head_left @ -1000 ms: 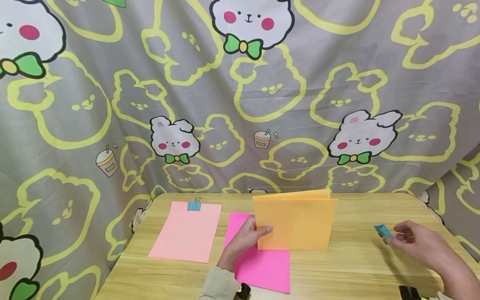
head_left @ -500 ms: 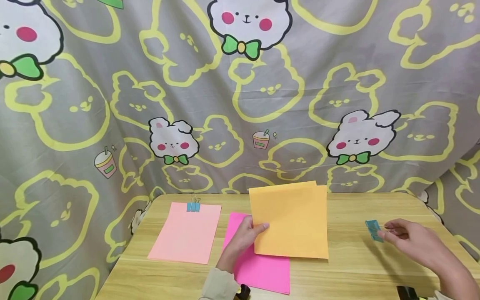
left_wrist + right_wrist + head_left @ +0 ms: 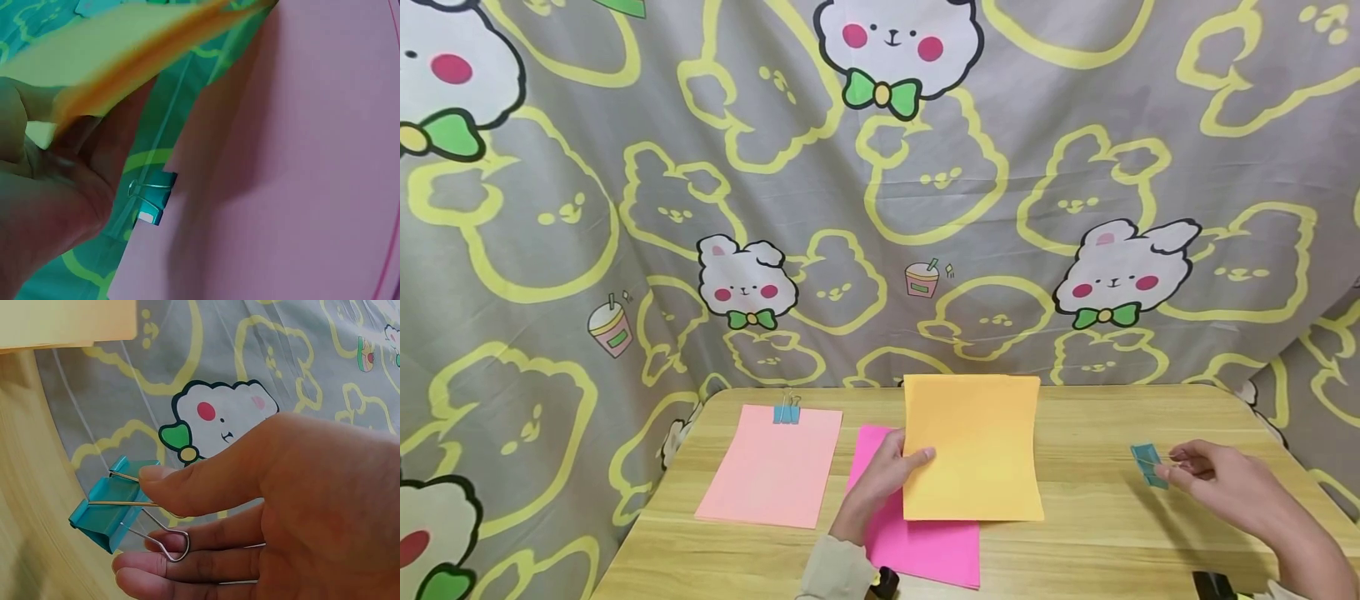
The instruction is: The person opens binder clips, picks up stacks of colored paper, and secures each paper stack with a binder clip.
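Note:
My left hand [image 3: 880, 475] grips a stack of orange paper [image 3: 973, 450] by its left edge, thumb on the front face and fingers behind. The stack is raised over magenta paper [image 3: 925, 550] on the table and hides part of it. In the left wrist view, the stack's edge [image 3: 150, 50] runs between thumb and fingers. To the right, my right hand [image 3: 1232, 492] pinches a blue binder clip [image 3: 1148, 467] by its wire handles. The right wrist view has the thumb on one handle of the clip [image 3: 106, 512] and fingers by the other.
Pale pink paper [image 3: 771, 471] lies at the left of the wooden table [image 3: 1097, 550], with another blue binder clip [image 3: 786, 414] on its far edge. A patterned grey curtain [image 3: 970, 192] hangs behind the table and along its left side.
The orange stack has turned to face the camera more squarely, and its sheets now line up more closely. My right hand has shifted slightly left with the binder clip, which has turned.

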A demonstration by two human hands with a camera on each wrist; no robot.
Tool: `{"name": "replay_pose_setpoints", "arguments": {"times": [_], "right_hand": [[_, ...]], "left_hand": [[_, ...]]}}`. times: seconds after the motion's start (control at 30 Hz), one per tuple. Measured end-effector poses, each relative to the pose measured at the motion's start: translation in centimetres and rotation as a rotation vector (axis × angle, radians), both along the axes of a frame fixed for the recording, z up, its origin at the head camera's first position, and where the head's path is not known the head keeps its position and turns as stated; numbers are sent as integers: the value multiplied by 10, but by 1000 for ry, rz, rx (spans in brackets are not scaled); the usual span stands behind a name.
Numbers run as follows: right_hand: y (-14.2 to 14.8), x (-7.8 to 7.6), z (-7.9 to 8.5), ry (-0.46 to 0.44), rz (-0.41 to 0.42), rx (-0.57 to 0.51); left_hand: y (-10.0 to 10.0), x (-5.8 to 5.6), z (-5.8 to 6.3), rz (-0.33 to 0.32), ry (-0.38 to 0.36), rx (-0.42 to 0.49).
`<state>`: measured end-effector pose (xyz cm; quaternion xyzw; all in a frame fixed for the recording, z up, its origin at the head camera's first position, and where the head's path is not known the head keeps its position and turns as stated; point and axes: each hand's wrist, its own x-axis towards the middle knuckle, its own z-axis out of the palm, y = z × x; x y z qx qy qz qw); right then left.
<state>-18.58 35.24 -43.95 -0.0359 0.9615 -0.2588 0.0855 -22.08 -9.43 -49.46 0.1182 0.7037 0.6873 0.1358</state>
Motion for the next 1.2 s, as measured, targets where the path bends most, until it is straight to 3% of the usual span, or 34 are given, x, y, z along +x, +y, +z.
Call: {"name": "replay_pose_setpoints", "arguments": {"times": [0.37, 0.53, 0.67, 0.8, 0.93, 1.2], "right_hand": [[-2, 3, 2, 0, 12, 8], [-4, 4, 4, -7, 12, 12], [-4, 5, 4, -2, 11, 15], [-2, 4, 2, 7, 13, 8], [0, 2, 0, 1, 13, -13], [-2, 0, 2, 17, 13, -26]], "left_hand": [[-3, 1, -4, 104, -93, -13], [-4, 4, -1, 117, -53, -74], [-4, 4, -1, 106, -14, -78], [-5, 1, -4, 134, -9, -76], [-7, -1, -3, 159, -34, -50], [-13, -5, -4, 136, -76, 52]]}}
